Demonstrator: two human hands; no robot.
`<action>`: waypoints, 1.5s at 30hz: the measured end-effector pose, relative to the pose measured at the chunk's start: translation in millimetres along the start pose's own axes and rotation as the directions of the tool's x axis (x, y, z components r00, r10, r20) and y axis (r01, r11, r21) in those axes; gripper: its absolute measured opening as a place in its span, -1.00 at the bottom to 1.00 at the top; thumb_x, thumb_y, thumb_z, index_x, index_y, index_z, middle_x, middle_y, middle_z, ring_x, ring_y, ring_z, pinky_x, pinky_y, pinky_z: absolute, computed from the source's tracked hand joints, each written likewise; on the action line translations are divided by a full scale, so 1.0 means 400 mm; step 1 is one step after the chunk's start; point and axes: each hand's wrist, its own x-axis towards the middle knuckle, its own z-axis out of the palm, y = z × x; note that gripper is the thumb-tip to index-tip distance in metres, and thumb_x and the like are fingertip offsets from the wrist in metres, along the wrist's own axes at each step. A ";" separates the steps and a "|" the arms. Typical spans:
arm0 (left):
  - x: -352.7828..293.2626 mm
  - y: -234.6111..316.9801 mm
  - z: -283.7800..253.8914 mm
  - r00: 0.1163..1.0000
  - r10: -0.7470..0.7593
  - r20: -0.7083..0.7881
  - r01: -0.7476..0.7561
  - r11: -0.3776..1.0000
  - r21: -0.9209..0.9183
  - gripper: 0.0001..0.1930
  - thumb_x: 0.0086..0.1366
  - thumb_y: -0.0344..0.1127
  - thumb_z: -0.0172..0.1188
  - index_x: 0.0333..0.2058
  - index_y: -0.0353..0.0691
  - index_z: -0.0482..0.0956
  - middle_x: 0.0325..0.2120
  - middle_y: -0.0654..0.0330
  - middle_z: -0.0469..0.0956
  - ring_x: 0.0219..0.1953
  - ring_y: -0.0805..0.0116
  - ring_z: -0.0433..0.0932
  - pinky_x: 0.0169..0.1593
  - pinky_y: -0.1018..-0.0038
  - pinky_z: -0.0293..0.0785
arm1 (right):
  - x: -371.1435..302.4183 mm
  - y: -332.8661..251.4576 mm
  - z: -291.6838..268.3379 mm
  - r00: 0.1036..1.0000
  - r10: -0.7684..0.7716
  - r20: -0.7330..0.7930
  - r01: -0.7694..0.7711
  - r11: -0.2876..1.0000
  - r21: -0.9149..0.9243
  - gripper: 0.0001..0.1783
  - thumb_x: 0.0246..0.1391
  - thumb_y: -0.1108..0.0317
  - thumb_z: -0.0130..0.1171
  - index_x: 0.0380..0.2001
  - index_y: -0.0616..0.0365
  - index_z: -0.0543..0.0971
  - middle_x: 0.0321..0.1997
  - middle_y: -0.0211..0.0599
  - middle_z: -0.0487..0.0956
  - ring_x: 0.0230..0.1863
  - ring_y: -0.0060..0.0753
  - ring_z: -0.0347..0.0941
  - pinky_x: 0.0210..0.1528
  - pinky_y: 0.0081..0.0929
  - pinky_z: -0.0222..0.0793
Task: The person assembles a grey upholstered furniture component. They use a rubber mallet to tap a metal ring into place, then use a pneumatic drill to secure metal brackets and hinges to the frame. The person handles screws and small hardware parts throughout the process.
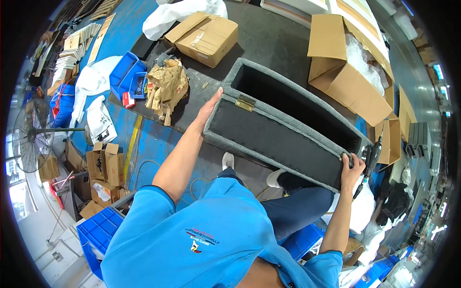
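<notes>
A long storage box (293,106) covered in grey fabric lies at the edge of the dark worktable, its black inside facing up. Its lid (273,141), lined in black, is folded open toward me, and a brass hinge (246,102) joins the two near the left end. My left hand (209,109) grips the left end, with its fingers partly hidden behind the side. At the right end, my right hand (353,169) closes its bent fingers on the corner by the joint. A dark power screwdriver (372,158) is just beyond that hand.
On the worktable (273,36) are a closed carton (206,38), crumpled brown paper (167,86) and blue bins (126,72). An open carton (331,67) with clear plastic wrap stands at the right. A floor fan (32,129) and a blue crate (101,235) are to my left.
</notes>
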 end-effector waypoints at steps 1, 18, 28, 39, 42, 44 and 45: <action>0.000 -0.001 0.000 1.000 -0.004 0.014 0.005 1.000 -0.012 -0.44 0.37 0.24 0.19 -0.05 -0.18 0.65 -0.13 0.13 0.68 -0.17 0.32 0.62 -0.04 0.35 0.56 | -0.001 0.000 0.000 1.000 -0.004 -0.001 0.004 1.000 -0.001 -0.48 0.14 0.00 0.40 0.04 0.11 0.65 0.08 -0.04 0.34 0.14 -0.03 0.35 0.26 -0.22 0.27; 0.011 0.004 -0.030 1.000 -0.005 -0.015 0.005 1.000 0.025 -0.47 0.40 0.20 0.18 -0.09 -0.20 0.68 -0.20 0.17 0.70 -0.22 0.38 0.64 -0.07 0.41 0.57 | 0.001 -0.001 -0.002 1.000 0.005 0.019 -0.005 1.000 -0.010 -0.46 0.16 -0.05 0.37 0.03 0.13 0.64 0.09 -0.01 0.34 0.16 0.00 0.34 0.27 -0.19 0.27; 0.008 0.008 -0.015 0.999 -0.004 -0.041 0.007 0.997 0.079 -0.43 0.36 0.25 0.21 -0.09 -0.22 0.69 -0.20 0.17 0.70 -0.23 0.38 0.65 -0.09 0.42 0.57 | 0.005 0.011 0.004 1.000 0.001 0.006 -0.001 1.000 -0.018 -0.51 0.18 -0.03 0.35 0.01 0.08 0.66 0.08 -0.01 0.37 0.15 -0.02 0.35 0.27 -0.22 0.26; 0.019 0.003 -0.044 1.000 0.005 -0.017 -0.004 0.995 0.103 -0.41 0.33 0.29 0.21 -0.12 -0.20 0.69 -0.25 0.19 0.70 -0.28 0.41 0.64 -0.16 0.44 0.58 | 0.009 0.018 0.009 1.000 -0.031 0.000 0.031 0.999 0.009 -0.53 0.17 -0.01 0.36 0.00 0.10 0.67 0.06 -0.01 0.38 0.12 -0.03 0.36 0.25 -0.22 0.27; 0.007 0.007 -0.040 0.999 -0.009 -0.040 0.013 0.993 0.114 -0.40 0.33 0.30 0.20 -0.10 -0.19 0.69 -0.23 0.17 0.69 -0.26 0.40 0.63 -0.14 0.43 0.58 | 0.006 0.010 0.010 1.000 -0.025 0.003 0.025 1.000 0.006 -0.52 0.17 -0.01 0.36 0.00 0.09 0.68 0.06 -0.01 0.38 0.12 -0.02 0.36 0.25 -0.21 0.26; 0.003 0.009 -0.023 0.999 -0.019 -0.039 0.024 0.991 0.133 -0.40 0.34 0.31 0.19 -0.07 -0.18 0.69 -0.21 0.15 0.69 -0.25 0.38 0.64 -0.12 0.39 0.58 | 0.004 0.014 0.009 1.000 -0.014 -0.006 0.015 1.000 0.011 -0.52 0.16 -0.02 0.37 -0.01 0.08 0.68 0.06 -0.01 0.39 0.13 0.00 0.37 0.25 -0.21 0.27; 0.002 0.012 -0.028 0.993 0.017 -0.120 0.006 0.981 0.194 -0.38 0.34 0.31 0.18 -0.02 -0.19 0.67 -0.16 0.14 0.68 -0.19 0.35 0.63 -0.06 0.37 0.56 | 0.003 0.017 0.015 0.999 -0.035 -0.009 0.035 0.999 -0.003 -0.52 0.15 -0.02 0.37 -0.01 0.08 0.68 0.06 0.00 0.39 0.13 0.00 0.37 0.25 -0.21 0.27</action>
